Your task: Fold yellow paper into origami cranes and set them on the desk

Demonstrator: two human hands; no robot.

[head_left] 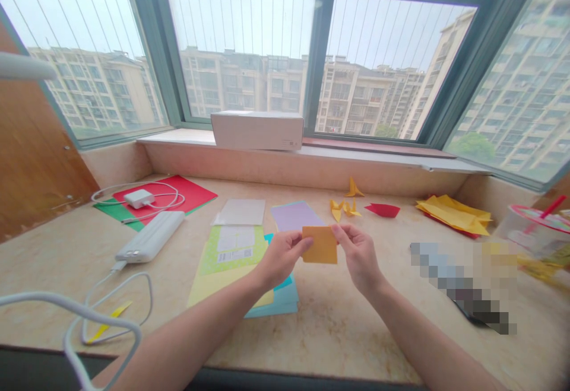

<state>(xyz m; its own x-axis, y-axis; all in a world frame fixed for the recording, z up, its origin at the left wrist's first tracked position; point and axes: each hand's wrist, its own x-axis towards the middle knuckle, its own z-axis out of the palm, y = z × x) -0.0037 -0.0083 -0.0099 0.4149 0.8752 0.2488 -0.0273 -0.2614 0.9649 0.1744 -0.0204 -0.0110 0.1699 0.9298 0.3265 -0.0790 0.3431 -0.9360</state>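
As the left hand (281,254) pinches its nine-o'clock edge and the right hand (361,256) its two-o'clock corner, an orange paper square (321,250) spans the gap.

The counter (338,331) is tan w/ brown marks. L side: red paper (196,190), green paper (114,213), a white pwr bank (154,237) & a yellow scrap (107,324). Mid: a colored paper pile (209,287). Back: tiny yellow folded bits (337,210) & a red bit (383,210). R side: yellow sheets (454,213), a clear cup (521,238) & a blurred-out thing (467,296).
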